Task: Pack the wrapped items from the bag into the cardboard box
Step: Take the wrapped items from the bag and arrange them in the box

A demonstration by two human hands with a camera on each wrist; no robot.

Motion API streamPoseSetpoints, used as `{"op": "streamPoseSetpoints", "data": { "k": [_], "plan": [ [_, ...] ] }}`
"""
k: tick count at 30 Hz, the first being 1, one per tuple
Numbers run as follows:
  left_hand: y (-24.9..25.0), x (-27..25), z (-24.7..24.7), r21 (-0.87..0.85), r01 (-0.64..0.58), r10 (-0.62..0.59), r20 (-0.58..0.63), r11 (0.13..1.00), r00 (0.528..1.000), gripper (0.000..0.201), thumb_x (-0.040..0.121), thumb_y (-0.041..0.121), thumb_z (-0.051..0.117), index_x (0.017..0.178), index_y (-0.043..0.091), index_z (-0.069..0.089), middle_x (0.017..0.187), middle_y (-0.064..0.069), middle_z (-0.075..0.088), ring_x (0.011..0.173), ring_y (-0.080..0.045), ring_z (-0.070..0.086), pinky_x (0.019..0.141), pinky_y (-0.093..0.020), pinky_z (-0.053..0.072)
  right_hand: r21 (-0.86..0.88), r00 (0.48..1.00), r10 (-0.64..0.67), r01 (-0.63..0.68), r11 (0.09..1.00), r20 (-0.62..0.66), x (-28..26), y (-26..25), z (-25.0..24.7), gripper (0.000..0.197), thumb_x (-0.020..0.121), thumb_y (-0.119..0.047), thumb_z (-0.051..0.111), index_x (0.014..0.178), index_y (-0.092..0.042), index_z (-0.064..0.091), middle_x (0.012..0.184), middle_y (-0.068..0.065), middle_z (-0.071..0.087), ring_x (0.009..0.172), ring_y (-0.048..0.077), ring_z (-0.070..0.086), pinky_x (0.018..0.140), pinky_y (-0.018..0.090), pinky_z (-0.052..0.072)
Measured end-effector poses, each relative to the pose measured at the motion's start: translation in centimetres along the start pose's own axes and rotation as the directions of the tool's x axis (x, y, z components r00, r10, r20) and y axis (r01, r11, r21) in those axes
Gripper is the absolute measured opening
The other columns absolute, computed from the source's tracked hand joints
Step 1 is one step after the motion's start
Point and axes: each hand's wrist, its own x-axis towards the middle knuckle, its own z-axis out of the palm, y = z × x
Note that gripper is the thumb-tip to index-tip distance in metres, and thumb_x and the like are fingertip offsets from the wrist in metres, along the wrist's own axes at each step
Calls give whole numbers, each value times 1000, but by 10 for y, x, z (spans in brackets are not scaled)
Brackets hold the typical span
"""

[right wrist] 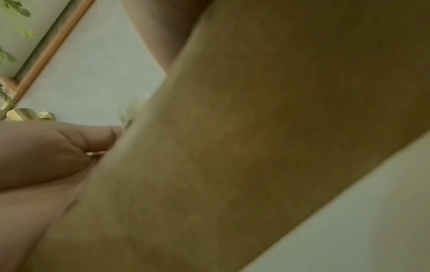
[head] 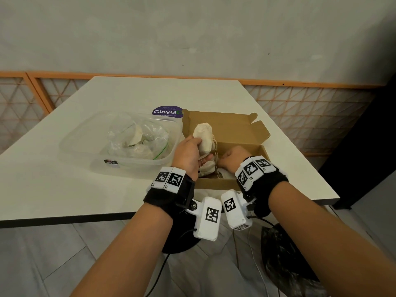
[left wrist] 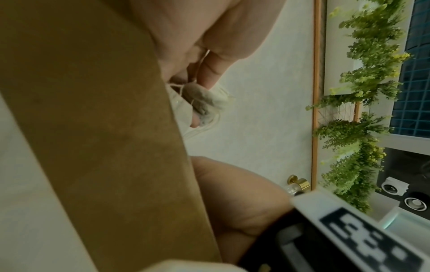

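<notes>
Cloth, off-white and bunched round a small rounded lump, makes up the wrapped bundle [head: 203, 137] held upright above the open brown cardboard box [head: 240, 133], which sits near the table's [head: 64, 189] right edge. The left hand [head: 188, 153] has its grip curled round the bundle's lower half, while loose threads [head: 215, 151] trail from its tied end. It looks light and soft on the outside, with a firmer core, so a gentle hold round the body seems wiser than hanging it by the strings, which could snag on the box wall or slip. The right hand [head: 232, 156] is down inside the box with fingers curled beside a second wrapped bundle [head: 207, 167]; whether it pinches a thread or cloth cannot be told, and its wrist view shows mostly cardboard. In the left wrist view a fingertip [left wrist: 209, 73] presses gathered cloth. Towards the table's left side, a clear plastic tub [head: 81, 144] holds the crumpled transparent bag [head: 137, 138] with more wrapped pieces inside.
</notes>
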Motion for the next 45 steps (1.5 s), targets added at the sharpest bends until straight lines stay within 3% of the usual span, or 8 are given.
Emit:
{"op": "streamPoseSetpoints", "data": {
  "k": [8, 15, 18, 23, 30, 34, 40, 45],
  "plan": [
    [0, -1, 2, 34, 3, -2, -27, 999, 1000, 22, 98, 11, 37, 89, 15, 56, 94, -13, 60, 73, -18, 58, 61, -29, 51, 292, 916, -125, 247, 924, -381, -17, 13, -32, 12, 85, -19, 57, 73, -19, 56, 68, -6, 56, 63, 7, 49, 57, 19, 34],
    [-2, 1, 3, 137, -21, 28, -48, 990, 998, 24, 95, 17, 44, 82, 22, 64, 91, -7, 61, 71, -18, 56, 66, -32, 50, 506, 910, -185, 365, 781, -370, -20, 15, -25, 16, 84, -9, 61, 72, -18, 56, 65, -5, 58, 51, -5, 52, 59, 10, 41],
    [-2, 1, 3, 158, -24, 32, -48, 987, 998, 22, 95, 19, 45, 94, 21, 66, 98, -7, 64, 80, -20, 58, 66, -32, 51, 659, 916, -180, 385, 646, -359, -20, 14, -20, 19, 81, -1, 65, 86, -18, 57, 64, -3, 60, 63, 8, 57, 71, 21, 47],
    [-3, 1, 4, 198, -49, 57, -34, 979, 998, 22, 95, 21, 46, 103, 20, 67, 112, -12, 66, 93, -25, 63, 69, -31, 51, 779, 896, -295, 438, 450, -333, -27, 9, -21, 39, 81, 6, 62, 113, -16, 52, 56, -9, 63, 54, -1, 57, 53, 12, 43],
    [-2, -3, 3, 220, -37, 23, 64, 975, 998, 24, 93, 12, 47, 107, 16, 66, 106, -15, 68, 93, -27, 64, 80, -40, 54, 610, 930, -217, 359, 706, -296, -19, -3, -6, 17, 80, -11, 71, 74, -20, 58, 73, 1, 64, 59, 13, 56, 54, 18, 48],
    [1, -5, 3, 191, 33, -55, 110, 981, 992, 27, 97, 34, 46, 105, 16, 64, 95, -9, 68, 79, -19, 63, 68, -30, 52, 506, 923, -190, 346, 790, -335, -11, -3, -8, 19, 82, -14, 69, 75, -22, 54, 74, -1, 61, 57, 11, 57, 55, 21, 48],
    [-4, -6, 3, 284, -80, 51, 110, 956, 993, 22, 96, 14, 49, 85, 18, 67, 91, -13, 65, 70, -17, 60, 53, -22, 50, 283, 907, -307, 387, 877, -290, -10, -8, -26, 46, 78, -17, 71, 119, -24, 52, 100, -8, 52, 91, 13, 54, 81, 29, 48],
    [0, -9, 6, 392, -61, 6, 140, 918, 990, 19, 95, 21, 51, 103, 18, 68, 97, -8, 68, 77, -18, 63, 60, -27, 51, 154, 911, -358, 391, 908, -204, -12, -13, -43, 7, 83, -19, 67, 87, -20, 63, 87, -1, 63, 87, 17, 60, 76, 25, 45]
  ]
}}
